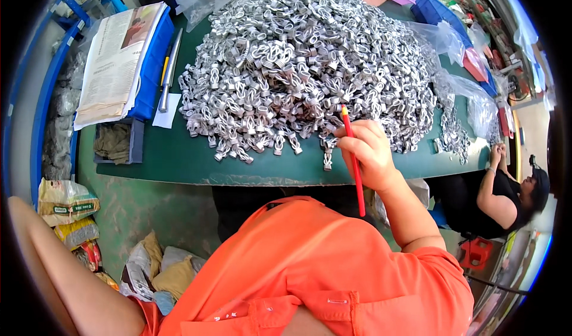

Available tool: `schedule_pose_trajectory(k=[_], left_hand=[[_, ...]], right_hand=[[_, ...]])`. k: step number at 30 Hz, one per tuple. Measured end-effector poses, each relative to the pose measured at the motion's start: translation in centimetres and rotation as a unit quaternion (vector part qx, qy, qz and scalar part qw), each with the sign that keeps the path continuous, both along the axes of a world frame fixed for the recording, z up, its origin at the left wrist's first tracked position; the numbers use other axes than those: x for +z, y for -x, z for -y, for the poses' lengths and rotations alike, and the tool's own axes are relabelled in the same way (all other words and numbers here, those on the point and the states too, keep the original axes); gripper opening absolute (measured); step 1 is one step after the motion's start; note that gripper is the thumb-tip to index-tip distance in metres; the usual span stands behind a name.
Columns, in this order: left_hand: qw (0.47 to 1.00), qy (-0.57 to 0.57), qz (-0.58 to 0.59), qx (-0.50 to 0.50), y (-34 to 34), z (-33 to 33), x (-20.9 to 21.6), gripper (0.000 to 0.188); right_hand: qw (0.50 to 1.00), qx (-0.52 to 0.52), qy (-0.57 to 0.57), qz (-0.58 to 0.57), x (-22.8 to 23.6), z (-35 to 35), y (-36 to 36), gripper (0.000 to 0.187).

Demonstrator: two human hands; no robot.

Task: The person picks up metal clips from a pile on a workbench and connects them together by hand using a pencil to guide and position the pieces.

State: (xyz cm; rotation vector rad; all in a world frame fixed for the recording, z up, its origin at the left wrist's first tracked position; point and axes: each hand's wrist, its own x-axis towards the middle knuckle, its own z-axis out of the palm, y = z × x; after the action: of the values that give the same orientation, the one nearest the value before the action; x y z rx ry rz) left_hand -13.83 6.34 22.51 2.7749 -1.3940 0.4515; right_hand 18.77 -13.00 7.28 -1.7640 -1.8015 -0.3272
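My right hand (370, 151) is closed around a slim red pencil (359, 187) with a yellowish section near its upper end. That upper end points at the near edge of a large heap of small silvery metal parts (286, 56), shaped like loops with ribbed collars. One loose metal part (328, 159) lies just left of my fingers, close to the table's front edge; whether my fingertips touch any part I cannot tell. My left arm (65, 264) reaches out toward the left rim of the picture, and its hand is outside the view.
The heap covers much of the green table (167, 163). At left stand a blue bin (152, 67) topped by newspapers (113, 56), and a grey bin (136, 142) with cloth. Plastic bags (479, 106) lie at right, near a seated person (500, 199). Sacks (173, 273) sit on the floor.
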Motion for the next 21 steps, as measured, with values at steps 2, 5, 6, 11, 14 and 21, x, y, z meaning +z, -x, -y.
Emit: schedule_pose_trajectory(k=[2, 5, 6, 11, 14, 21], left_hand=[[1.000, 0.007, 0.001, 0.007, -0.1, -0.1, -0.1, 0.014], [1.000, 0.019, 0.002, 0.022, -0.1, 0.0, -0.3, 0.013], [0.999, 0.022, 0.003, 0.024, -0.1, 0.0, -0.4, 0.013], [0.999, 0.032, 0.008, 0.032, -0.2, 0.1, -0.8, 0.012], [0.999, 0.035, 0.013, 0.036, -0.4, 0.1, -1.1, 0.012], [0.998, 0.040, 0.028, 0.043, -1.1, 0.1, -1.8, 0.011]], right_hand=[[1.000, -0.008, -0.004, 0.012, -0.1, -0.3, -0.2, 0.024], [0.999, -0.021, -0.013, 0.020, -0.4, -0.8, -0.4, 0.023], [0.999, -0.027, -0.016, 0.017, -0.5, -1.0, -0.4, 0.023], [0.999, -0.012, -0.004, 0.041, -0.5, -2.9, 0.2, 0.024], [0.998, 0.039, -0.017, 0.035, 0.0, -5.4, 1.1, 0.025], [0.998, 0.028, 0.006, 0.063, -0.4, -10.0, 2.4, 0.024]])
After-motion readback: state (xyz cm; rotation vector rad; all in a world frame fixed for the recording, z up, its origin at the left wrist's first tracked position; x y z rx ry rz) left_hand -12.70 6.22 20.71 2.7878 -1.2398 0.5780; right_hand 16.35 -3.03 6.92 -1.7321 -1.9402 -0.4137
